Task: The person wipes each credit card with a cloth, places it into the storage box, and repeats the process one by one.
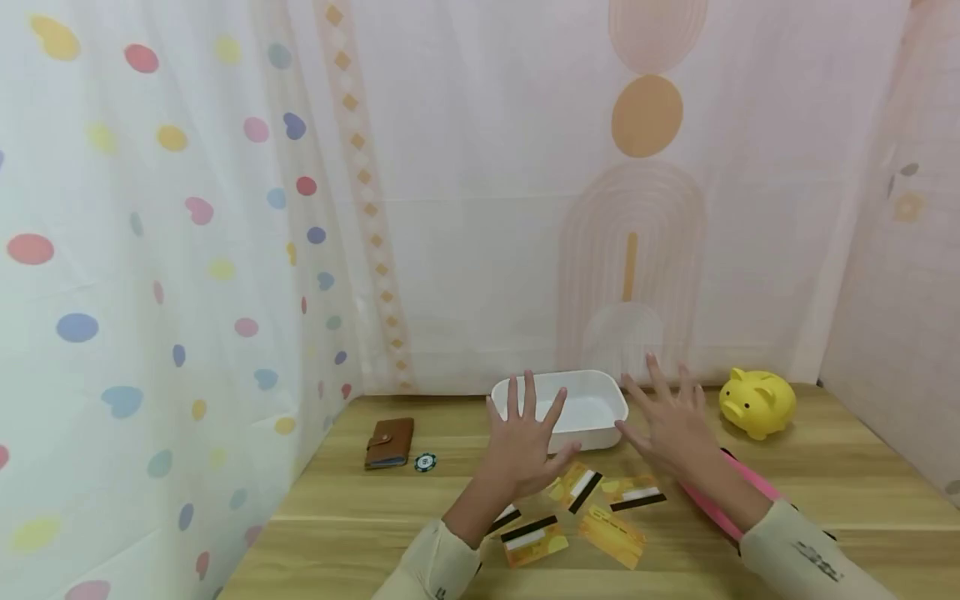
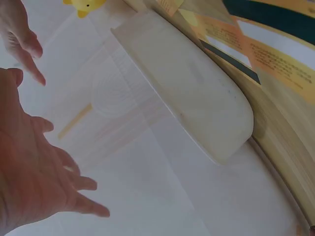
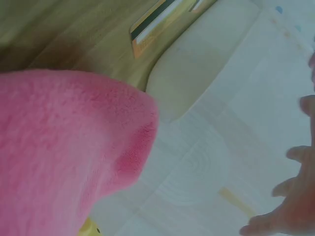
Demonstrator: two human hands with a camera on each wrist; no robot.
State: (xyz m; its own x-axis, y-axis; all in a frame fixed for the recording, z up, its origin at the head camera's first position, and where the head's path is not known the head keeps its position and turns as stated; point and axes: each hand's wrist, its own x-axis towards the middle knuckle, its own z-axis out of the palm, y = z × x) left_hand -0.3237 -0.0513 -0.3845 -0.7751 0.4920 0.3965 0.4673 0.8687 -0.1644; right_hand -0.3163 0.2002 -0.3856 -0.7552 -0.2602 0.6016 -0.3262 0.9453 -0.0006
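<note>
Wood-grain tabletop [image 1: 322,542], white tray [image 1: 588,440] near the back edge, brown wallet [image 1: 392,442], round chip [image 1: 426,462] just beside it, scattered yellow-orange cards [image 1: 612,536], pink plush item [image 3: 74,137], yellow pig figure [image 1: 759,404]

No words or numbers read clearly. Print on the cards [image 1: 612,536] and the chip [image 1: 425,462] is too blurred.

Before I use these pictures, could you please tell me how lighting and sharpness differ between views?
Head view: bright; left wrist view: dimmer, white tray looking grey; right wrist view: hazy, pink item soft, shadow on the table beside it.
</note>
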